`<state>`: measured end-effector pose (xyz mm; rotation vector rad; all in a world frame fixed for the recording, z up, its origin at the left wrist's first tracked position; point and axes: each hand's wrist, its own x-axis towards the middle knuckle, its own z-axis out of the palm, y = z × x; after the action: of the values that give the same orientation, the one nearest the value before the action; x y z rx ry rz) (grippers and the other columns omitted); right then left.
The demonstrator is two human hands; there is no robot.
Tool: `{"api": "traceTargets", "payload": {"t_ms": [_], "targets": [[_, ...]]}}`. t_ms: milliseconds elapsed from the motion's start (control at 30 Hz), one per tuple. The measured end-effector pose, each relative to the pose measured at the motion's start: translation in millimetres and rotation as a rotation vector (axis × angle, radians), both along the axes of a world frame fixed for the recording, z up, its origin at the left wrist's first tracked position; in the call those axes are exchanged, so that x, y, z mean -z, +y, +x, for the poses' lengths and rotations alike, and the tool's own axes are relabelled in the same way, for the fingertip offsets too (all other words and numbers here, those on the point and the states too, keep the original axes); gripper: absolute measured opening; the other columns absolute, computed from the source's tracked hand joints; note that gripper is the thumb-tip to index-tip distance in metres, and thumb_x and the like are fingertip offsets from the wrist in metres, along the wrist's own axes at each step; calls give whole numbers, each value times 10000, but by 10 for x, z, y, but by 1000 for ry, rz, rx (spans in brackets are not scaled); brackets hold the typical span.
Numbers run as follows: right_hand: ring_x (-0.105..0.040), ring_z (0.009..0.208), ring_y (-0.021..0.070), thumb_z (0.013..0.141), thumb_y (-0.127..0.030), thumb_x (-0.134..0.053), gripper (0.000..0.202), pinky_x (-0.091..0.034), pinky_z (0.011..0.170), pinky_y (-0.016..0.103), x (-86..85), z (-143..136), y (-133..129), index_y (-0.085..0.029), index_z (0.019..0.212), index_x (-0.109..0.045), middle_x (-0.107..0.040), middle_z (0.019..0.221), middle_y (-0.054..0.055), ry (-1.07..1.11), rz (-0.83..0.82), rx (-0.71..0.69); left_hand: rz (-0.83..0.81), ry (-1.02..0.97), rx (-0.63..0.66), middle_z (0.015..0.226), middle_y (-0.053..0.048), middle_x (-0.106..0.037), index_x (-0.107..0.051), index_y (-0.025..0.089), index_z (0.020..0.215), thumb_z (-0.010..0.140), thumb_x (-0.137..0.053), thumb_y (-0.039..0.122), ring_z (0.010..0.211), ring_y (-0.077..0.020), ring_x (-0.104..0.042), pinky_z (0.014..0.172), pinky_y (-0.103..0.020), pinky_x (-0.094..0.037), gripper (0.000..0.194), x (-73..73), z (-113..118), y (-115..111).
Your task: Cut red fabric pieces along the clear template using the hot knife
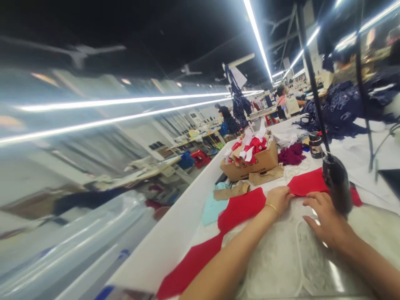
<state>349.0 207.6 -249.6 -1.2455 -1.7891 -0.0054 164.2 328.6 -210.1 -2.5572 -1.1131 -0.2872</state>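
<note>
Right of centre, your left hand bunches at the long red fabric strip, its grip unclear, your right hand's fingers apart beside it; wide sections lie spread toward bottom centre, though what remains can't be told.

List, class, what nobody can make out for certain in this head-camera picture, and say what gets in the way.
All in the head view:
- Middle of the red cloth: hidden behind the black upright part.
- The left hand: its own back hides how its fingertips meet the cloth.
- Print on the cardboard box: too small and blurred to read fully.
- Dark flat object: cut off by the right edge.
- Ceiling fan: details smeared by blur.
</note>
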Motion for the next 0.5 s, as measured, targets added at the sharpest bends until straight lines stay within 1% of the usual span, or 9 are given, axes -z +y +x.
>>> {"api": "traceTargets", "payload": {"t_ms": [67, 133, 200, 300, 333, 400, 500], "targets": [[-619, 1087, 294, 861, -218, -553, 213, -540, 942, 492, 8, -9, 2, -184, 1031, -677, -632, 1188, 147, 7, 14, 12, 55, -29, 32, 814, -69, -673, -651, 147, 828, 1010, -521, 283, 742, -190, -635, 643, -299, -477, 262, -35, 22, -32], [-631, 1058, 278, 880, -234, -533, 202, -547, 928, 469, -4, -17, 8, -184, 1010, -680, -640, 1149, 142, 26, 56, 12, 133, -45, 129, 844, -93, -664, -640, 139, 847, 1010, -463, 220, 788, -201, -626, 685, -314, -488, 254, -34, 50, -150], [-644, 1020, 258, 909, -270, -516, 206, -553, 905, 439, -31, -15, 19, -183, 995, -681, -646, 1093, 137, 67, 131, 15, 212, -44, 284, 834, -96, -644, -627, 141, 841, 1002, -421, 169, 814, -202, -613, 726, -323, -501, 262, 7, 68, -355], [-646, 996, 241, 930, -305, -510, 213, -538, 903, 416, -76, 8, 38, -180, 963, -679, -648, 1034, 131, 129, 240, 50, 320, -53, 506, 718, -68, -572, -560, 152, 733, 994, -384, 125, 730, -185, -571, 703, -319, -503, 316, 109, 22, -743], [-645, 988, 237, 930, -304, -515, 205, -529, 904, 413, -88, 20, 42, -183, 955, -679, -651, 1021, 125, 132, 256, 58, 341, -56, 563, 705, -59, -559, -546, 151, 725, 991, -389, 118, 703, -172, -557, 695, -308, -504, 310, 136, -27, -868], [-642, 960, 226, 935, -293, -523, 188, -515, 887, 398, -107, 44, 40, -186, 941, -677, -660, 989, 104, 120, 262, 53, 351, -83, 613, 727, -57, -562, -557, 143, 767, 989, -384, 103, 721, -160, -563, 759, -306, -529, 284, 157, -184, -1086], [-638, 911, 214, 929, -265, -523, 171, -501, 843, 371, -132, 74, 9, -177, 913, -669, -668, 935, 81, 104, 217, 17, 302, -118, 580, 781, -75, -597, -576, 129, 825, 981, -360, 58, 768, -160, -579, 773, -293, -547, 276, 96, -550, -1312]]}}
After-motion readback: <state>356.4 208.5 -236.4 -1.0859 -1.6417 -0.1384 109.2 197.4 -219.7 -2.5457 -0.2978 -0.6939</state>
